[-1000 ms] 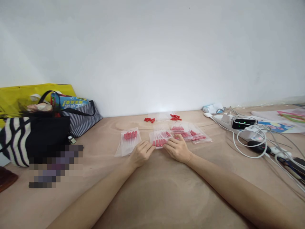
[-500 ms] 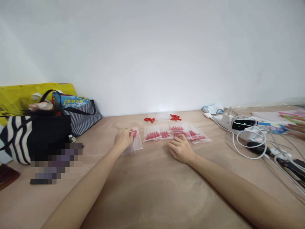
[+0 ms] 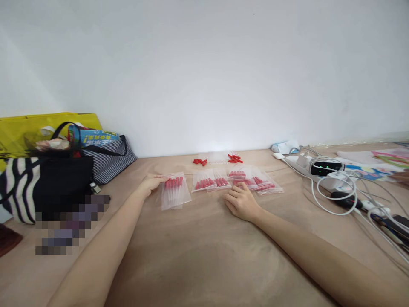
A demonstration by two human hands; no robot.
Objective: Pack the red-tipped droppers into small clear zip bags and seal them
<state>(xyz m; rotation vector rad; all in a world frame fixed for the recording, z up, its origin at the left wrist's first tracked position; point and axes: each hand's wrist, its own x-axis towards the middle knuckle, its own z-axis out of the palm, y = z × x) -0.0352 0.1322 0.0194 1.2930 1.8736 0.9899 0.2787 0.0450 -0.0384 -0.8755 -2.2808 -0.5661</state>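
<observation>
Left hand (image 3: 153, 183) has slid from the top of the bag (image 3: 169, 204) to its left edge; I can't tell if it pinches. The bag lies flat on the table (image 3: 204, 256). It looks light, floppy and slick: best hold an edge, since the thin sticks (image 3: 174, 194) inside could bend. Right hand (image 3: 242, 202) rests loose beside more bags (image 3: 202, 174), gripping nothing. Red bits (image 3: 235, 160) lie farther back.

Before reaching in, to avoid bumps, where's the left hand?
Left of centre in the head view, the left hand touches the leftmost clear bag from the left.
</observation>
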